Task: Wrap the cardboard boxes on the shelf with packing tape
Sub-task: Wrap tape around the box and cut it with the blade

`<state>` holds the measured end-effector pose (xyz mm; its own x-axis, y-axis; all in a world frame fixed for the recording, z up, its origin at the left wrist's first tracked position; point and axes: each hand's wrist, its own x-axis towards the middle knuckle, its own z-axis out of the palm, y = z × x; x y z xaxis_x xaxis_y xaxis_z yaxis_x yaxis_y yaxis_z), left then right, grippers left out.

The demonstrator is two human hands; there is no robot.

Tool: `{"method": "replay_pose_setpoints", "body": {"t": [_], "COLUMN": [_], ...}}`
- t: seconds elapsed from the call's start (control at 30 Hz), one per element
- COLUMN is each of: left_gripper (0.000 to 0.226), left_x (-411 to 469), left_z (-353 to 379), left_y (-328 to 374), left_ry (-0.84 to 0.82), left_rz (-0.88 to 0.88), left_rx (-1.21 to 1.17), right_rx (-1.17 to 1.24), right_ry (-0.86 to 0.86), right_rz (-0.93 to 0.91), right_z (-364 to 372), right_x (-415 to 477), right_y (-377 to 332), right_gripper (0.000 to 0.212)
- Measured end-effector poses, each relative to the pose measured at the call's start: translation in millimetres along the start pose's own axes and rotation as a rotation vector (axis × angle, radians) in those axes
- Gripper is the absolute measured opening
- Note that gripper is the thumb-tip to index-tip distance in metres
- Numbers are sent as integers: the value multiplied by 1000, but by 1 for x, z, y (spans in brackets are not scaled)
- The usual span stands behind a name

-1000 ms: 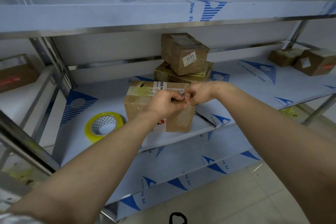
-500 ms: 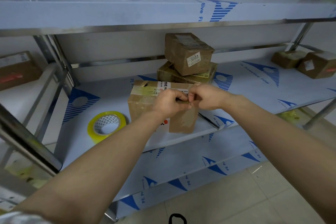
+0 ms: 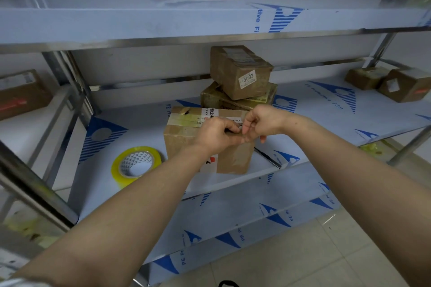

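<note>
White-labelled box [image 3: 235, 158] on shelf [image 3: 314, 128] marked "PE Protective Film". Both left hand [image 3: 215, 136] and right hand [image 3: 262, 121]: fingers curled, pinching at box top; pinched item indiscernible. From box: tape roll [image 3: 136, 165] at 9 o'clock, "3003" carton [image 3: 240, 72] at 12.

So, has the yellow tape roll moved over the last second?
No. The tape roll lies right beside the shelf's blue triangle print, as before.

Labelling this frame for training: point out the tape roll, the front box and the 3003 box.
tape roll [image 3: 119, 177]: head view, yellow outer wall.
front box [image 3: 235, 158]: head view, bare front face.
3003 box [image 3: 225, 74]: head view, left side face.
</note>
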<state>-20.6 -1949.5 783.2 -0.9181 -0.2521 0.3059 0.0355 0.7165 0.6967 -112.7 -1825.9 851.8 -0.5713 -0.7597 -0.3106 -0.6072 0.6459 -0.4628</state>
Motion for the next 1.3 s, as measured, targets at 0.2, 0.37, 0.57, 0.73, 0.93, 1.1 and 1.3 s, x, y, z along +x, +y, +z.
{"method": "replay_pose_setpoints", "body": {"t": [0.2, 0.37, 0.57, 0.73, 0.93, 1.1, 1.3], "left_gripper": [30, 28, 24, 21, 22, 26, 28], "left_x": [1, 1, 2, 2, 3, 3, 2], "left_z": [-1, -1, 0, 0, -1, -2, -1], "left_y": [-1, 0, -3, 1, 4, 6, 8], "left_ry": [-18, -37, -26, -22, -36, -36, -25], "left_rz": [-20, -46, -50, -66, -132, -150, -149], "left_rx": [-3, -18, -8, -35, -69, -50, -61], "right_rx": [50, 251, 176, 113, 18, -55, -306], "right_ry": [22, 88, 173, 179, 166, 291, 399], "right_rz": [13, 17, 1, -33, -62, -40, -26], "right_z": [-1, 0, 7, 7, 6, 11, 19], "right_x": [1, -3, 1, 0, -3, -8, -13], "right_y": [-1, 7, 9, 9, 7, 8, 7], "right_gripper": [11, 18, 21, 15, 14, 15, 13]}}
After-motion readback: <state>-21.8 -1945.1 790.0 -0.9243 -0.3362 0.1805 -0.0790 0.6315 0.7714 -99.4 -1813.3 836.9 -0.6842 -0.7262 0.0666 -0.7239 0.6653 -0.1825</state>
